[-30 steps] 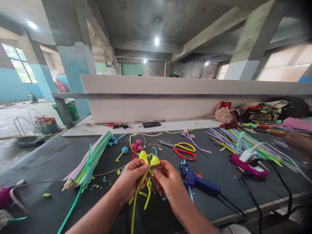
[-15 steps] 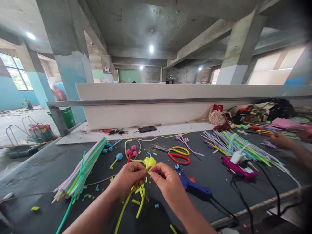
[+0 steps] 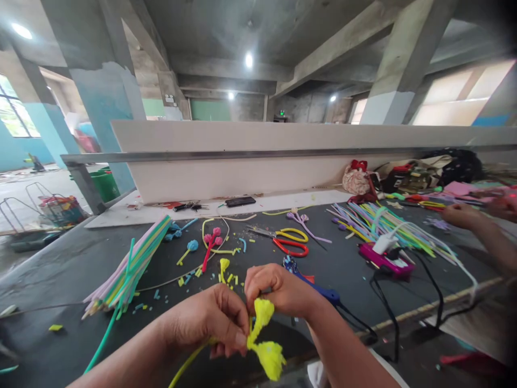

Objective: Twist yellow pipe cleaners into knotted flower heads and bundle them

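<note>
The left hand (image 3: pixel 213 319) is pinching a yellow flower (image 3: pixel 270 357), stem (image 3: pixel 188 364) trailing toward eight o'clock, the curled right hand (image 3: pixel 279 289) hovering at one, grip unclear.

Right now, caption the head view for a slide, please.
Left hand holds a yellow two-headed stem, right hand close beside it; scissors lie on the dark table.

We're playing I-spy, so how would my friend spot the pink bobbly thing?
Find the dark table, then look beyond the person's left hand. Between the scissors and a blue ball on a yellow stem lies the pink bobbly thing. Its red stem carries pink heads; neighbouring heads are blue or yellow.
</note>
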Motion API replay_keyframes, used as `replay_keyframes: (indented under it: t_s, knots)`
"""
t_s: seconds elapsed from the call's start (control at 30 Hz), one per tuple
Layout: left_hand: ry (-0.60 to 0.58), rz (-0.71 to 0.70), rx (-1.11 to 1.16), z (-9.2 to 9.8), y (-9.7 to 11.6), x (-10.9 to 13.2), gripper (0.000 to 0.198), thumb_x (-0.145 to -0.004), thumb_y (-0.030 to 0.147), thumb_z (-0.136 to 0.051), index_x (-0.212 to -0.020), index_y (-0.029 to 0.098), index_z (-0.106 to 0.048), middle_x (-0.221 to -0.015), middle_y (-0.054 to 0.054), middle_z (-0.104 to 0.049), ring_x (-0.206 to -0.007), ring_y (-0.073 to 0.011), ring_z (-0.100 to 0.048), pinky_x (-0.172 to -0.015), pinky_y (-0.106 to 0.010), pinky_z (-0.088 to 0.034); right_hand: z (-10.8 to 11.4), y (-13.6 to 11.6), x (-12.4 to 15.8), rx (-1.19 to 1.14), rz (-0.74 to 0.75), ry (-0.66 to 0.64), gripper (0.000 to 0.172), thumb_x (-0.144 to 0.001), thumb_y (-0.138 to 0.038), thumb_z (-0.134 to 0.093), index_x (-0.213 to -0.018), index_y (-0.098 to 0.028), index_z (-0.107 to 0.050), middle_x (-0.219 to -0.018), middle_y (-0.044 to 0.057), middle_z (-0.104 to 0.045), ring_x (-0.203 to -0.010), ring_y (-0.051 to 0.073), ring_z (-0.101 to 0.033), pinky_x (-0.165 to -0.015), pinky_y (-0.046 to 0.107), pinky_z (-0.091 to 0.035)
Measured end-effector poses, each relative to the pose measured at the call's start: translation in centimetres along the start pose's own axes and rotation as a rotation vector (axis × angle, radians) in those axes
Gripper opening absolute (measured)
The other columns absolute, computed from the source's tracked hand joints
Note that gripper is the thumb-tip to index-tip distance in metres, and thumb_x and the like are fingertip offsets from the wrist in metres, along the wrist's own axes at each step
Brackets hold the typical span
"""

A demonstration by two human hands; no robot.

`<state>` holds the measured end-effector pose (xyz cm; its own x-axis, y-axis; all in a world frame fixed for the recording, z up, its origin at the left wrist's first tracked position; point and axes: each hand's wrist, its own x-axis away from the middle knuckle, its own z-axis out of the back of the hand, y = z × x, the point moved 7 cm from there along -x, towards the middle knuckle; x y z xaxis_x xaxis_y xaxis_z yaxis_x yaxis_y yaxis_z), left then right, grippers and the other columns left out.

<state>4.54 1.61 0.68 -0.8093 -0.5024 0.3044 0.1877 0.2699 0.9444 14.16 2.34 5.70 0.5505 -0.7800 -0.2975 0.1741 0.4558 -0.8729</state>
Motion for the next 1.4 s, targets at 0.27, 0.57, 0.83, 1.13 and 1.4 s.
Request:
replay_keyframes:
  t_s: [0.27, 0.57, 0.83, 1.13, 1.4]
  knots:
    - [0.267, 0.048, -0.426, 1.2, -1.0, -0.6, 0.021, -0.049, 0.005, -0.054, -0.032, 0.017, -0.05, -0.028, 0.006, -0.039, -0.025, -0.0051, -0.03, -0.029, -0.018, -0.015, -2.7, -1.8, 0.6, 0.69, 0.091, -0.118, 0.023, -0.067, -0.004, -0.057, -0.055, -0.021, -0.065, -0.059, -0.003, -0.061, -0.066, 0.013, -0.053, -0.069, 0.029, -0.035]
    - [0.567, -0.251, 0.107, 5.6, 2.5, 0.9, 0.012, -0.066, 0.021, -0.057, -0.057, 0.017, -0.049, -0.043, 0.006, -0.045, -0.033, -0.0046, -0.034, -0.032, -0.016, -0.027, -2.5, -5.0, 2.0, 0.828, 0.196, 0.661, 0.019, -0.081, -0.011, -0.055, -0.068, -0.022, -0.063, -0.063, -0.002, -0.062, -0.065, 0.015, -0.052, -0.072, 0.035, -0.028]
    - [0.075, -0.43, 0.712, 3.2, 3.2, -0.8, 0.019, -0.068, 0.015, -0.064, -0.058, 0.013, -0.048, -0.049, 0.004, -0.042, -0.038, -0.0022, -0.034, -0.031, -0.012, -0.022, 1.5, 1.4, 0.2, 0.424, -0.174, 0.673, 0.013, -0.073, -0.021, -0.061, -0.062, -0.022, -0.067, -0.057, 0.001, -0.063, -0.059, 0.02, -0.057, -0.058, 0.031, -0.039]
    - [0.274, -0.398, 0.553, 4.1, 1.3, -2.3, 0.017, -0.074, 0.023, -0.066, -0.073, 0.015, -0.052, -0.055, 0.002, -0.054, -0.037, -0.0062, -0.047, -0.031, -0.015, -0.039, 1.9, 1.4, 0.3, 0.195, -0.202, 0.626, 0.016, -0.074, -0.03, -0.062, -0.083, -0.019, -0.068, -0.083, 0.005, -0.07, -0.081, 0.023, -0.064, -0.076, 0.033, -0.047]
    - [0.141, -0.314, 0.546, 2.9, 0.5, -2.2, 0.012, -0.075, 0.021, -0.061, -0.07, 0.014, -0.053, -0.052, 0.001, -0.054, -0.035, -0.0078, -0.049, -0.03, -0.017, -0.043, 2.0, -0.2, -0.3, 0.48, -0.07, 0.396, 0.016, -0.079, -0.026, -0.061, -0.092, -0.027, -0.071, -0.103, 0.004, -0.069, -0.097, 0.024, -0.06, -0.089, 0.037, -0.042]
